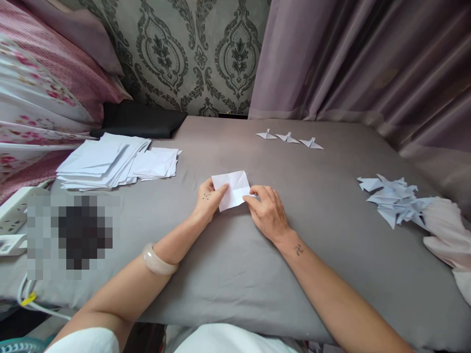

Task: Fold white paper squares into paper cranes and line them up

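A small white sheet of paper (232, 187) with crease lines is held between my hands, over the middle of the grey cloth surface. My left hand (209, 200) grips its left edge, thumb on top and fingers behind. At the lower right edge, my right hand (268, 210) pinches the paper between thumb and index finger. Farther back stand three folded paper birds in a row: a left one (267, 134), a middle one (287, 138) and a right one (311, 143).
On the left lie a stack of large white sheets (99, 162) and smaller sheets (156, 163), near a black folded item (142, 119). A heap of folded paper birds (395, 198) sits at right beside a pale cloth (443, 225). A power strip (16, 208) is at far left.
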Tool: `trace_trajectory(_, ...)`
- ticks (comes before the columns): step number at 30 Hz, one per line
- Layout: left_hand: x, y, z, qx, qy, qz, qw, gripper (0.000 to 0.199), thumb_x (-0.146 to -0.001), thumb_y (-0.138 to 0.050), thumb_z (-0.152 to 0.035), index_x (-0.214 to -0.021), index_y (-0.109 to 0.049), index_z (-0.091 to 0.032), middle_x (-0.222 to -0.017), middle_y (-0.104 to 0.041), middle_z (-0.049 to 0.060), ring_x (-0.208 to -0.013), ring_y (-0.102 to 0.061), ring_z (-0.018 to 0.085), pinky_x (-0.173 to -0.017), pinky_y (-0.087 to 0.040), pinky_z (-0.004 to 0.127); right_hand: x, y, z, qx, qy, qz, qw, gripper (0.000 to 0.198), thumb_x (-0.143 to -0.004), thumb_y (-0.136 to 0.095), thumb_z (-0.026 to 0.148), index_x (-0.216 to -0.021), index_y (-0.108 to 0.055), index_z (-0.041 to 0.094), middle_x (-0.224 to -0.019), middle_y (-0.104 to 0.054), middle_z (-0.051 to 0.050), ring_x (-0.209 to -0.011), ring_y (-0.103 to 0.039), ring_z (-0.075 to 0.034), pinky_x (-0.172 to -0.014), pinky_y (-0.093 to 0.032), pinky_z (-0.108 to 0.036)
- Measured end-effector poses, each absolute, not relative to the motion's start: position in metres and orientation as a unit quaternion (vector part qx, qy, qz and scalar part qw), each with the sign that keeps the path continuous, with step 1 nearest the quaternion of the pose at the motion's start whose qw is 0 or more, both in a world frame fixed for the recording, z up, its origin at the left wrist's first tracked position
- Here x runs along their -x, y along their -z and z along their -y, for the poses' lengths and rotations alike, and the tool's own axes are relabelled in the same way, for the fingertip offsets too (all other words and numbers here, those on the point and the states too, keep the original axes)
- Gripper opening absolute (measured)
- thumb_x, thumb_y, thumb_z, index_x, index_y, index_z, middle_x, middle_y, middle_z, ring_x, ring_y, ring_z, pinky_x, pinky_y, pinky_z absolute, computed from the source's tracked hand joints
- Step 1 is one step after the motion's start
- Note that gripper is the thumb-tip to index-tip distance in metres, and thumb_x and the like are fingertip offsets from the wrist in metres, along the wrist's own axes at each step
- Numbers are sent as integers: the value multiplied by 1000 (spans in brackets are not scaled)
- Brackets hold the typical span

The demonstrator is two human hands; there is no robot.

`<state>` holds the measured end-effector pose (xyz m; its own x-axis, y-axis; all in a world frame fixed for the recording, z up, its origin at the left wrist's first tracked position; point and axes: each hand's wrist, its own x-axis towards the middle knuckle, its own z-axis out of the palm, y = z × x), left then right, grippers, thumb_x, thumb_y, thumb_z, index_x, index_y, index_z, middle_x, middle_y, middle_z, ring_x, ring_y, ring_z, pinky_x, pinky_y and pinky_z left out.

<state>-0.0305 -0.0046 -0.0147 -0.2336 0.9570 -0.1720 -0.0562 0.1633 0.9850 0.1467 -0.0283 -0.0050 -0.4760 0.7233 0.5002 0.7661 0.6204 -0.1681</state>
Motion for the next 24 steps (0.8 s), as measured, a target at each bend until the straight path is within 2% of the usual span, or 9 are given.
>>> trace_trajectory(2, 33, 15, 4, -389, -514, -604, 469, 37, -67, -71, -33, -95, -61, -12, -90, -68, 8, -75, -63, 20, -64, -49, 28, -150, 6, 27, 442, 51, 856, 264, 29, -91, -42, 10, -94, -68, 22, -101, -60, -8, -90, -47, -21, -76, -38, -34)
trace_trajectory(5, 39, 16, 4, -463, -461, -641, 403, 48, -69, -70, -33, -111, -55, -14, -88, -66, 8, -80, -62, 23, -71, -49, 35, -152, 8, 27, 449, 46, 860, 238, 29, -90, -43, 8, -93, -68, 23, -98, -60, -8, -88, -47, -21, -74, -37, -34)
trace_trajectory(7, 42, 15, 6, -545, -418, -661, 303, 56, -71, -68, -29, -121, -49, -15, -98, -63, 11, -93, -59, 26, -82, -46, 41, -152, 9, 28, 452, 28, 864, 220, 28, -90, -44, 9, -92, -68, 22, -95, -60, -7, -85, -47, -21, -73, -37, -34)
trace_trajectory(9, 43, 12, 9, -621, -389, -659, 171, 55, -72, -67, -25, -124, -49, -16, -119, -55, 15, -111, -50, 31, -92, -39, 46, -152, 10, 29, 461, 6, 861, 215, 26, -91, -45, 11, -91, -68, 23, -94, -60, -7, -84, -47, -20, -72, -38, -33)
trace_trajectory(11, 40, 7, 15, -684, -364, -628, 70, 41, -77, -64, -27, -116, -57, -19, -130, -49, 14, -120, -41, 33, -98, -31, 49, -152, 11, 30, 472, -15, 854, 219, 24, -93, -46, 15, -91, -68, 23, -94, -60, -6, -84, -47, -20, -73, -39, -33)
trace_trajectory(14, 31, -2, 27, -777, -301, -551, 45, 15, -85, -59, -33, -95, -65, -23, -114, -63, 9, -114, -46, 29, -99, -23, 50, -152, 10, 30, 482, -43, 845, 227, 20, -93, -48, 21, -92, -68, 23, -94, -61, -6, -85, -49, -20, -74, -42, -33)
trace_trajectory(17, 24, -9, 38, -819, -248, -516, 32, 17, -85, -60, -36, -80, -66, -21, -116, -64, 8, -117, -44, 33, -99, -19, 52, -153, 10, 30, 494, -69, 833, 240, 20, -93, -48, 23, -92, -68, 23, -94, -62, -6, -87, -51, -20, -75, -43, -33)
trace_trajectory(20, 22, -10, 45, -830, -226, -510, -2, 15, -84, -59, -27, -73, -66, -21, -126, -59, 7, -128, -36, 36, -103, -13, 54, -153, 11, 29, 501, -89, 824, 252, 18, -92, -50, 24, -92, -68, 24, -94, -62, -6, -88, -52, -20, -76, -45, -34)
trace_trajectory(24, 24, -7, 43, -836, -229, -499, 15, 21, -86, -53, -18, -69, -66, -21, -119, -64, 7, -132, -34, 35, -106, -8, 56, -154, 13, 28, 501, -103, 817, 267, 17, -92, -52, 25, -90, -69, 24, -94, -62, -7, -90, -53, -21, -79, -46, -35)
